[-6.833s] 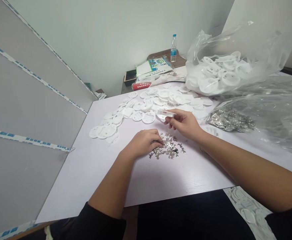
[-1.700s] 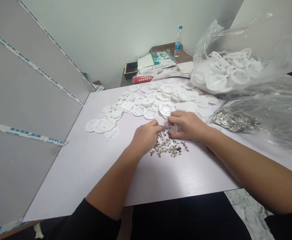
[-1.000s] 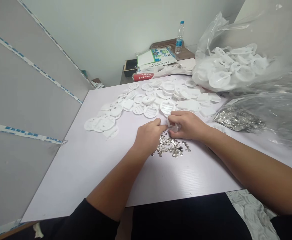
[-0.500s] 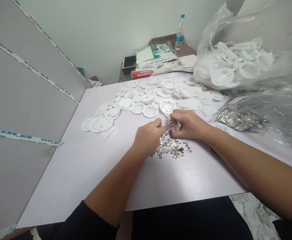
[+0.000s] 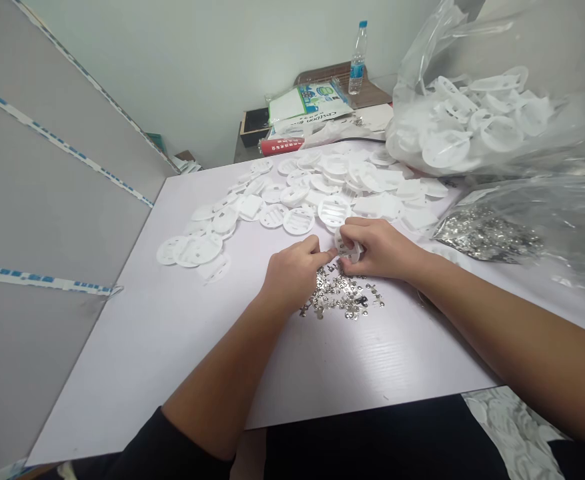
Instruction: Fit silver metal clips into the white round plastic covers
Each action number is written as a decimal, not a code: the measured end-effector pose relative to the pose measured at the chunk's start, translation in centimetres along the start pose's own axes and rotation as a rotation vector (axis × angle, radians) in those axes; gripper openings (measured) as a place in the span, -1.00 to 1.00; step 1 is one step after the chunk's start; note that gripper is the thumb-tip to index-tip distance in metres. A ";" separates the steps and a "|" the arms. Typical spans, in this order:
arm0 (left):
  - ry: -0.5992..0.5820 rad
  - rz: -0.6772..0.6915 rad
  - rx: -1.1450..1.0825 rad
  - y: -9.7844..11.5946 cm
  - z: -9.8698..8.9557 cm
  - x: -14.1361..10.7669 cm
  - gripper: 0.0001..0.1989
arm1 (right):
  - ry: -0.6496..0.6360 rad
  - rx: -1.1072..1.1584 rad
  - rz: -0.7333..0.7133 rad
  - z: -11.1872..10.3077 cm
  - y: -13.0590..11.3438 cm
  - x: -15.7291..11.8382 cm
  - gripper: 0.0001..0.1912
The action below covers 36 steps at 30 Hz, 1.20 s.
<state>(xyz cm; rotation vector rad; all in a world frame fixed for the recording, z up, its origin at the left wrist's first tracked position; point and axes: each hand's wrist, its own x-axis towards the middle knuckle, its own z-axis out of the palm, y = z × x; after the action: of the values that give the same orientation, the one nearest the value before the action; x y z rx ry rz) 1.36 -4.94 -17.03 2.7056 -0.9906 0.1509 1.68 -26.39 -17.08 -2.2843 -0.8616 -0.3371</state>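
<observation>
My right hand (image 5: 376, 247) grips a round white plastic piece (image 5: 346, 245), held tilted above the small metal parts (image 5: 342, 293). Close beside it, my left hand (image 5: 296, 267) has its fingers curled, with the fingertips at the left edge of that piece. Whether a small part is pinched in the left fingers is hidden. The metal parts lie in a loose pile just below both hands. Many more round white pieces (image 5: 299, 221) are spread behind the hands.
A clear bag of white pieces (image 5: 446, 148) stands at the back right, with a bag of metal parts (image 5: 487, 233) before it. A water bottle (image 5: 357, 63) and a black box (image 5: 255, 127) are at the back. A grey partition (image 5: 37, 220) borders the white table (image 5: 162, 347) on the left.
The view has shifted slightly. Both hands stay at the round white piece, with almost no change in their grip.
</observation>
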 end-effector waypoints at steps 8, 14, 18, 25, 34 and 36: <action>-0.007 -0.025 0.033 0.2 0.1 0.1 -0.57 | -0.005 0.016 0.003 0.0 -0.1 0.1 -0.71; -0.011 -0.015 0.037 0.3 0.0 0.2 -0.57 | 0.004 0.003 -0.010 -0.1 -0.2 0.1 -0.70; -0.014 -0.023 0.037 0.3 0.0 0.2 -0.53 | -0.007 -0.006 0.001 -0.1 -0.2 0.1 -0.71; 0.050 0.000 0.029 0.0 0.4 0.1 -0.56 | 0.007 -0.019 -0.021 -0.1 -0.1 0.0 -0.67; 0.064 0.004 0.044 0.1 0.4 0.0 -0.55 | 0.008 -0.024 -0.029 0.1 -0.2 0.2 -0.68; 0.049 -0.017 0.040 0.2 0.3 0.1 -0.56 | 0.009 -0.022 -0.028 0.1 -0.2 0.2 -0.68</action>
<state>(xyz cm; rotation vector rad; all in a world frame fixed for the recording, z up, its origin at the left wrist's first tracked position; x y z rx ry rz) 1.25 -5.25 -17.31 2.7320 -0.9602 0.2358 1.67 -26.11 -16.94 -2.2908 -0.8904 -0.3703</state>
